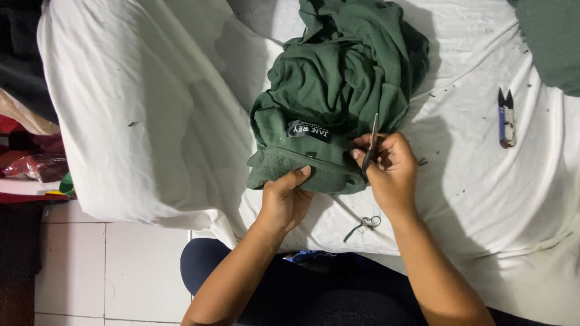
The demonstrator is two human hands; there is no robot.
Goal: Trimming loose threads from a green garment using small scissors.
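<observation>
— Lying where, the green garment (338, 78)?

— Bunched in a heap on the white sheet (139, 90) of the bed, near its front edge, toward the middle. Folding over itself, collar side turned up, a small dark label (309, 131) with pale lettering showing just above the thick hem.

— Doing what, the left hand (284, 199)?

— Pinching the hem at the garment's near edge, thumb on top, fingers tucked under the cloth. Closed on the fabric, pressing it down against the sheet.

— And the right hand (391, 169)?

— Curling tight around a thin metal tool (371, 142), fingers wrapped about its lower part, the narrow tip sticking up and touching the garment's right side just beside the label. Hard to tell whether a snipper or a seam ripper, being mostly hidden in the fist.

— Lying about, anything else?

— Resting well apart toward the right edge of the bed, a pair of thread snips (505, 119) with a blue handle, blades pointing away. Trailing over the front edge between the two wrists, a tangle of dark thread (364, 224). Speckling the sheet around the right hand, tiny dark scraps. Peeking in at the far right corner, another green cloth (553, 42). Piling up beside the bed's left edge, mixed coloured fabric (27, 163), above a pale tiled floor (109, 271).
</observation>
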